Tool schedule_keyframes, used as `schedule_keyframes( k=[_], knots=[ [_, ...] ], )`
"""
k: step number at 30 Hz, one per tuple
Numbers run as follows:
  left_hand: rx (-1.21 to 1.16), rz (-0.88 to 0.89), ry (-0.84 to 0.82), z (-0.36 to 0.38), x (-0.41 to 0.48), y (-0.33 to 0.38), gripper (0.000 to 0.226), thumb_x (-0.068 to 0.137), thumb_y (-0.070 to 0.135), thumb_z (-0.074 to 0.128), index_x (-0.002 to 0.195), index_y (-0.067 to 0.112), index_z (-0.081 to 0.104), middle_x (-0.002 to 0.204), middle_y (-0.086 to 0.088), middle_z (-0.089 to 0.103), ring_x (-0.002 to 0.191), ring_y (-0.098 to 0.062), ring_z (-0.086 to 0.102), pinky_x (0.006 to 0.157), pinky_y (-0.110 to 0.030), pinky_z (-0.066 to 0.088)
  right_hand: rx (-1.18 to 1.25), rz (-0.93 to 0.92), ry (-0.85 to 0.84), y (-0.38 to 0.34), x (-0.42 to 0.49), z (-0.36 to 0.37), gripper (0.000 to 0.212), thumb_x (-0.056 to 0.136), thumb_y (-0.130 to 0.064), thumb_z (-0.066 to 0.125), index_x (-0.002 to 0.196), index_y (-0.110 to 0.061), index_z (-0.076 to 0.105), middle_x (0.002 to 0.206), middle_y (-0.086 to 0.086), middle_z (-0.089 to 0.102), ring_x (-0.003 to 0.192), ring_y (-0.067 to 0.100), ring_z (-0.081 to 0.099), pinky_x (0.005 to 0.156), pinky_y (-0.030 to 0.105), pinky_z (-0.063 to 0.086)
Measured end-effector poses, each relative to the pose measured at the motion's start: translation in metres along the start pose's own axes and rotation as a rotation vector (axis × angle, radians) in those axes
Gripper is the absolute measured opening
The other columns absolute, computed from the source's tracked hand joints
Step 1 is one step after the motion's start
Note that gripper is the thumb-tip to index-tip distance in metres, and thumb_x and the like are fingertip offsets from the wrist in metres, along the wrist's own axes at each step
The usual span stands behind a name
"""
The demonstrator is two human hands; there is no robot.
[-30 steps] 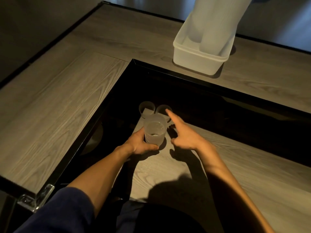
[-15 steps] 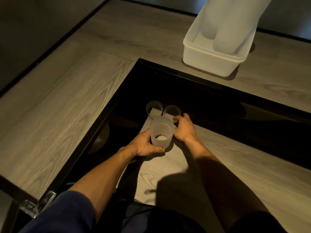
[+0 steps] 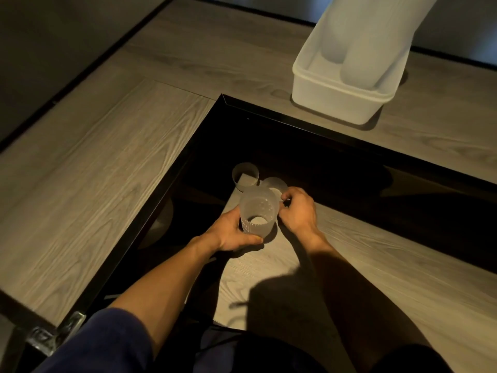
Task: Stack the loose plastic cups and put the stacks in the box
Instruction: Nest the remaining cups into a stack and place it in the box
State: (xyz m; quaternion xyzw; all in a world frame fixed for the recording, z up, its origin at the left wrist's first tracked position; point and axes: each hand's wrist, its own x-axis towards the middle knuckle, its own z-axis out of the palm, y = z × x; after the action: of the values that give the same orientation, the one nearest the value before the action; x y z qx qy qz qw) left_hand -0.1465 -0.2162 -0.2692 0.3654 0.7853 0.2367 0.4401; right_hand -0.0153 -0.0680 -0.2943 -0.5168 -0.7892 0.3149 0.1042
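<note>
My left hand [image 3: 233,232] grips a translucent ribbed cup stack [image 3: 258,215] upright near the corner of the low wooden shelf [image 3: 349,265]. My right hand [image 3: 297,212] curls its fingers round a second loose cup [image 3: 275,184] just behind the stack, which is partly hidden by the stack and my fingers. A third loose cup [image 3: 245,176] stands alone at the shelf's far corner. The white plastic box [image 3: 336,98] sits on the upper counter at the back right, with tall cup stacks [image 3: 363,36] leaning in it.
An L-shaped wooden counter [image 3: 94,170] wraps round the left and back, edged in black metal. A dark gap [image 3: 295,157] lies between the counter and the low shelf. A clear bracket [image 3: 53,335] sits at the bottom left corner.
My right hand went from pointing with a straight finger to closing round the cup behind the stack. My left hand kept its hold on the stack. The view shifted slightly.
</note>
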Motion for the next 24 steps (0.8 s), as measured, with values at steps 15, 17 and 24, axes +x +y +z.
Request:
schedule_keyframes(
  k=[15,17,24],
  knots=[
    [-0.007,0.037,0.074,0.010,-0.007,0.004,0.085,0.073,0.033,0.088,0.142,0.030,0.041,0.133,0.003,0.055,0.127,-0.018,0.050,0.107,-0.041,0.043,0.551,-0.384,0.142,-0.044,-0.052,-0.100,0.018,0.081,-0.005,0.079,0.081,-0.005,0.061,0.112,0.002,0.050,0.104,0.011,0.064,0.085,0.015,0.053],
    [-0.020,0.039,0.074,0.010,-0.010,0.005,0.084,0.075,0.031,0.088,0.144,0.030,0.039,0.133,0.003,0.053,0.128,-0.018,0.048,0.107,-0.042,0.043,0.462,-0.457,0.108,-0.047,-0.061,-0.106,0.019,0.080,-0.012,0.079,0.083,-0.011,0.060,0.122,0.000,0.049,0.108,0.009,0.059,0.083,0.016,0.051],
    [-0.023,0.044,0.076,0.013,-0.019,0.005,0.088,0.075,0.027,0.087,0.147,0.030,0.037,0.136,-0.003,0.054,0.129,-0.024,0.050,0.107,-0.046,0.047,0.154,-0.531,-0.136,-0.063,-0.084,-0.111,0.065,0.081,-0.035,0.079,0.136,-0.029,0.045,0.135,-0.011,0.056,0.119,0.004,0.054,0.095,0.026,0.048]
  ],
)
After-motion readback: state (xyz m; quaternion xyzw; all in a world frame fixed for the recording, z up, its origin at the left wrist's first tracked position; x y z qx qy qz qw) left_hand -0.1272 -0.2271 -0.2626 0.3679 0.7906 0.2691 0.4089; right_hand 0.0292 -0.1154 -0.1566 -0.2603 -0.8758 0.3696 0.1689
